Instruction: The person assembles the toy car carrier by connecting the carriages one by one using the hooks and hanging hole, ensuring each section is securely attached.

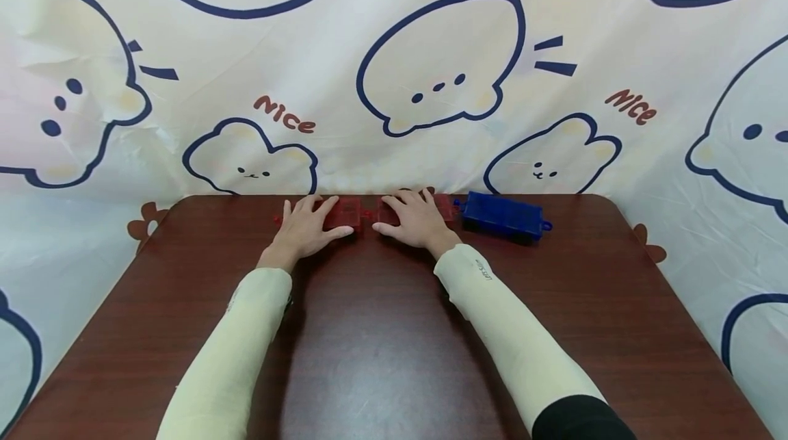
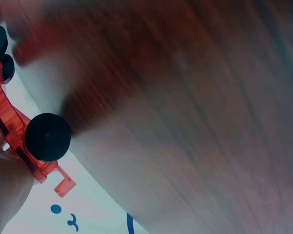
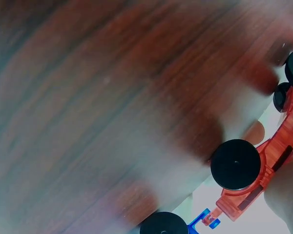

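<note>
Two see-through red toy train cars stand in line at the table's far edge. My left hand (image 1: 306,226) grips the left red car (image 1: 346,213) from above, fingers over its far side and thumb at its near side. The right hand (image 1: 417,221) holds the right red car (image 1: 444,207) the same way. Between them the red couplings (image 1: 367,213) meet; whether they are hooked is too small to tell. Black wheels (image 2: 48,137) and a free red hook show in the left wrist view. In the right wrist view, a blue hook (image 3: 201,217) touches the right red car's end.
A blue toy train car (image 1: 503,215) sits to the right of the red ones, slightly angled. The brown table (image 1: 369,330) ends just behind the cars, against a printed cloth (image 1: 345,152) that also hangs at both sides.
</note>
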`<state>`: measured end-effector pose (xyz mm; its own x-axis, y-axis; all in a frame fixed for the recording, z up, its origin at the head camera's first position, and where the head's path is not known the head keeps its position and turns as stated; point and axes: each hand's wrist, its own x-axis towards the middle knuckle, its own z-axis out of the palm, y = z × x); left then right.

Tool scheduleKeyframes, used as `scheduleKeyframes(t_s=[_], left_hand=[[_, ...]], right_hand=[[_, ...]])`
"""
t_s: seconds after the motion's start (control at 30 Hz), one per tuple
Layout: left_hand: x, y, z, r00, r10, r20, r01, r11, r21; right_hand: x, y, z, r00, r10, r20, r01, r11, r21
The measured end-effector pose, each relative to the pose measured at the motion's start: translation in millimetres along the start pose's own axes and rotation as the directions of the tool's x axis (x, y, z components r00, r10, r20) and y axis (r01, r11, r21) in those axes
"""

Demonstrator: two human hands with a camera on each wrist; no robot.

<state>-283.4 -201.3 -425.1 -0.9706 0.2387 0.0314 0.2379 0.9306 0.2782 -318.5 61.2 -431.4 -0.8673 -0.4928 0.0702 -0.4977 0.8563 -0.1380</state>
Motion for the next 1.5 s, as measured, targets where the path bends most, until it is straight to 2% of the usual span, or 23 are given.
scheduleKeyframes(t_s=[0.57, 0.77, 1.0, 1.23, 1.5], left_hand=[[-0.6, -0.6, 0.4, 1.0, -0.01, -0.012, 0.01, 1.0, 0.023], [-3.2, 1.7, -2.5, 1.0, -0.017, 0.005, 0.017, 0.999, 0.042], [-1.4, 6.8, -6.2, 1.0, 0.003, 0.021, -0.004, 0.998, 0.057], [-3.9, 5.3, -4.5, 1.0, -0.007, 0.023, 0.005, 0.999, 0.054], [-2.6, 4.6, -5.7, 1.0, 0.008, 0.028, -0.01, 0.998, 0.063]], right_hand=[[2.8, -2.3, 2.1, 1.0, -0.005, -0.013, 0.005, 1.0, -0.008], [3.2, -4.2, 0.9, 1.0, -0.019, -0.012, 0.019, 1.0, 0.004], [2.8, -2.0, 0.0, 1.0, -0.003, -0.011, 0.003, 1.0, -0.003], [1.7, -4.9, -2.7, 1.0, -0.012, 0.011, 0.012, 1.0, 0.003], [5.0, -5.3, -4.1, 1.0, -0.003, 0.03, 0.003, 1.0, -0.025]])
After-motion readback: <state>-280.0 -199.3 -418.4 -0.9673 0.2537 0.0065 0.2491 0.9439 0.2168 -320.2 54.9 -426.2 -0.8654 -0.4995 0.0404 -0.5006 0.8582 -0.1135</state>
